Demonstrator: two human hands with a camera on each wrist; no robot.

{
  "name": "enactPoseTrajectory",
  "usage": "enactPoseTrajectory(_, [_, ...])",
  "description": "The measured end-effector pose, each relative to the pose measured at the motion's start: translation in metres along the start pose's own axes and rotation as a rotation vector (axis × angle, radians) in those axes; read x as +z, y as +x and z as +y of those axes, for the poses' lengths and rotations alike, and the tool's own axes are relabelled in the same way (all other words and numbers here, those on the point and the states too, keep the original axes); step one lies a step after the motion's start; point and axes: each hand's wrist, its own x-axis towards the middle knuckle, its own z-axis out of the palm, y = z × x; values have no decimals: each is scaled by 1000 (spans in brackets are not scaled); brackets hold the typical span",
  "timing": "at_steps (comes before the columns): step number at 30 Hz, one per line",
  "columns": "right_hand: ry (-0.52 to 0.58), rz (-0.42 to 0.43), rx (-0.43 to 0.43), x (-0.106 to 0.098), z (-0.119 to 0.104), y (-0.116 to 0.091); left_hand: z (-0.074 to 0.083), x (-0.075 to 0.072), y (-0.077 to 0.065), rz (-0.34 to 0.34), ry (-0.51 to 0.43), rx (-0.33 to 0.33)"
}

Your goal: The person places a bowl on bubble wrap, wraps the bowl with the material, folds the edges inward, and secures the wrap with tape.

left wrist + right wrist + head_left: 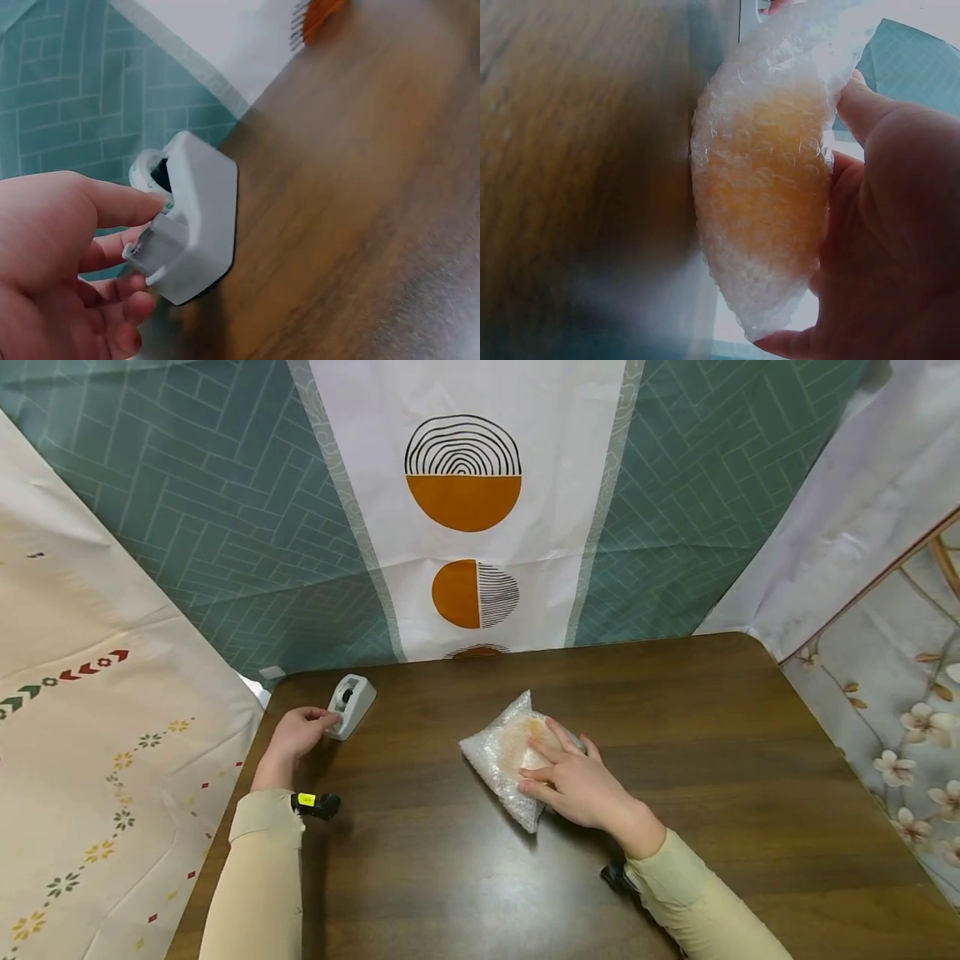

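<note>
A white tape dispenser stands at the table's back left, a roll of clear tape in it. At its cutter end is my left hand, thumb and forefinger pinched together at the tape; the strip between them is too clear to make out. Near the table's middle lies a bubble-wrapped package, pillow-shaped with pointed corners. Something orange-yellow shows through the wrap in the right wrist view. My right hand rests on the package with its fingers spread over the top.
Both things are on a dark brown wooden table. A patterned cloth hangs behind its back edge, and a cream cloth hangs along the left. Floral fabric is at the right.
</note>
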Motion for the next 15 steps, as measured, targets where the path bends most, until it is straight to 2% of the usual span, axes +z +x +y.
enactPoseTrajectory(2, [6,-3,2,0,0,0,0,-1,2,-30,-23,-18])
enactPoseTrajectory(7, [28,-14,10,0,1,1,2,-2,3,-59,-79,-36])
enactPoseTrajectory(12, [32,-15,14,0,2,0,3,3,-2,-46,-142,-39])
enactPoseTrajectory(15, [44,-19,11,0,3,0,4,8,-7,-31,-184,-64])
